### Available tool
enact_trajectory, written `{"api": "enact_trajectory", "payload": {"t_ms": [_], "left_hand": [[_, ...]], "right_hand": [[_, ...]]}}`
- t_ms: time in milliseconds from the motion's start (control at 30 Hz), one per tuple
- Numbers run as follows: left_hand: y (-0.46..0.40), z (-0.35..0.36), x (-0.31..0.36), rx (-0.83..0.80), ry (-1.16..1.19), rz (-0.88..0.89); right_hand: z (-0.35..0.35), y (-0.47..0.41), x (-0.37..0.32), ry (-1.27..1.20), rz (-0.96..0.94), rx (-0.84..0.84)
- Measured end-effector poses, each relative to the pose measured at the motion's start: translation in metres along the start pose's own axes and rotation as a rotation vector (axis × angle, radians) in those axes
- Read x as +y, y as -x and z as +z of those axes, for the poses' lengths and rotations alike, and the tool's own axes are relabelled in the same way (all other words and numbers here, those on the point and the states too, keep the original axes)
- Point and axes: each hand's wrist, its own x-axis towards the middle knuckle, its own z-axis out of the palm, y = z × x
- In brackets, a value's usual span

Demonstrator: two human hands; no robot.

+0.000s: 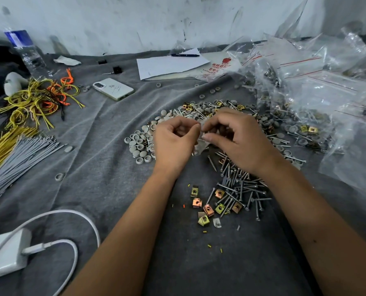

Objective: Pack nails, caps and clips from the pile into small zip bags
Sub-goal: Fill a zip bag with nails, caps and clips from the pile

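Two bare forearms reach in from the bottom edge. Left hand (173,138) and right hand (237,137) each pinch one small clear plastic zip bag (201,144) between them; bag contents hard to make out. Seven brass-coloured metal clips (208,210) lie below the hands, beside silver nails (241,189), uncountable. Grey round plastic caps (138,144), dozens, just left of left hand. Filled clear bags (305,99) right, cut off at frame edge.

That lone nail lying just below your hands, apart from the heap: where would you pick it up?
Pinch the nail across the middle of its shank, coming straight down from above. It lies flat on the cloth, head toward the hands and point toward you, with bare cloth on both sides, so two fingers probably fit either side.
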Motion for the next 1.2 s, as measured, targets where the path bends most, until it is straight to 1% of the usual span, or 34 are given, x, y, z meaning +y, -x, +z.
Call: {"api": "enact_trajectory", "payload": {"t_ms": [67, 133, 300, 367, 433, 467, 500, 567, 600, 667, 733, 833, 967, 1033, 1133, 1167, 1200], "left_hand": [[0.001, 0.001, 0.001, -0.029, -0.005, -0.009], [0.001, 0.001, 0.001, -0.025, 0.011, -0.021], [0.001, 0.002, 0.0, -0.006, 0.048, -0.027], [0.001, 0.001, 0.0, 0.018, 0.055, -0.031], [0.0, -0.001, 0.003, 0.089, 0.068, -0.023], [0.0, -0.003, 0.004, 0.149, 0.091, -0.013], [-0.002, -0.006, 0.006, 0.218, 0.128, 0.0], [-0.005, -0.012, 0.008, 0.353, 0.201, 0.016], [-0.007, -0.014, 0.008, 0.408, 0.225, 0.015], [-0.009, -0.016, 0.007, 0.48, 0.243, 0.006], [-0.009, -0.016, 0.006, 0.506, 0.239, -0.005], [-0.009, -0.015, 0.007, 0.481, 0.24, -0.003], [-0.007, -0.011, 0.005, 0.355, 0.197, -0.012], [-0.006, -0.009, 0.003, 0.258, 0.126, -0.009], [-0.001, -0.004, 0.003, 0.104, 0.034, -0.002], [0.0, -0.003, 0.004, 0.077, 0.016, 0.0], [0.001, -0.002, 0.004, 0.064, 0.004, 0.001]], "right_hand": [[0.0, 0.0, 0.002, 0.082, -0.006, 0.016], [0.001, 0.001, 0.004, 0.122, 0.005, 0.033], [-0.001, 0.002, 0.006, 0.074, 0.051, 0.158], [-0.001, 0.002, 0.006, 0.082, 0.055, 0.238], [-0.001, 0.002, 0.007, 0.113, 0.071, 0.292], [0.0, 0.002, 0.008, 0.133, 0.086, 0.282], [0.002, 0.003, 0.009, 0.167, 0.102, 0.234], [0.01, 0.003, 0.009, 0.298, 0.105, 0.066], [0.015, 0.003, 0.007, 0.354, 0.073, -0.01], [0.024, 0.002, 0.003, 0.421, -0.005, -0.112], [0.032, -0.001, 0.0, 0.477, -0.024, -0.182], [0.036, -0.003, -0.001, 0.469, 0.0, -0.2], [0.031, 0.0, 0.004, 0.436, 0.034, -0.15], [0.025, 0.001, 0.005, 0.332, 0.074, -0.043], [0.016, 0.001, 0.001, 0.172, 0.054, 0.217], [0.013, 0.001, 0.0, 0.151, 0.028, 0.263], [0.013, 0.002, 0.0, 0.15, -0.003, 0.272]]}}
